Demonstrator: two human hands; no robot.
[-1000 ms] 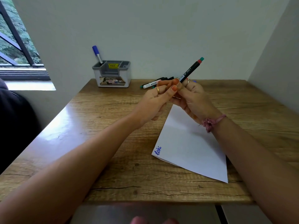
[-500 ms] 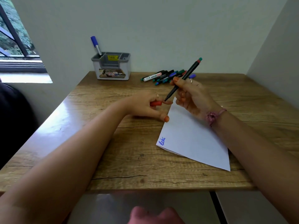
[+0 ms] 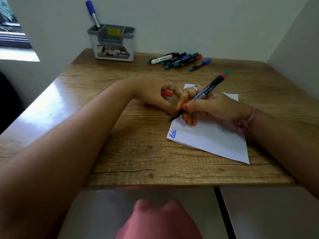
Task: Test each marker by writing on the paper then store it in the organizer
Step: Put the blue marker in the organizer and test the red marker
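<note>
My right hand (image 3: pixel 209 107) grips an uncapped black-bodied marker (image 3: pixel 203 94) with a red and green end, its tip at the left edge of the white paper (image 3: pixel 215 140). Blue writing (image 3: pixel 173 134) sits at the paper's near left corner. My left hand (image 3: pixel 155 95) rests on the table just left of the paper, closed around the marker's red cap (image 3: pixel 167 93). A pile of markers (image 3: pixel 177 60) lies at the back of the table. The grey organizer (image 3: pixel 112 44) stands at the back left with one blue marker (image 3: pixel 93 13) upright in it.
The wooden table (image 3: pixel 120 152) sits in a corner, with walls behind and to the right. A window (image 3: pixel 10 28) is at the far left. The table's front edge is close to me, with a pale floor below.
The hands pulled the cap off the marker and parted. My right hand lowered the marker tip to the paper; my left hand came down onto the table with the red cap.
</note>
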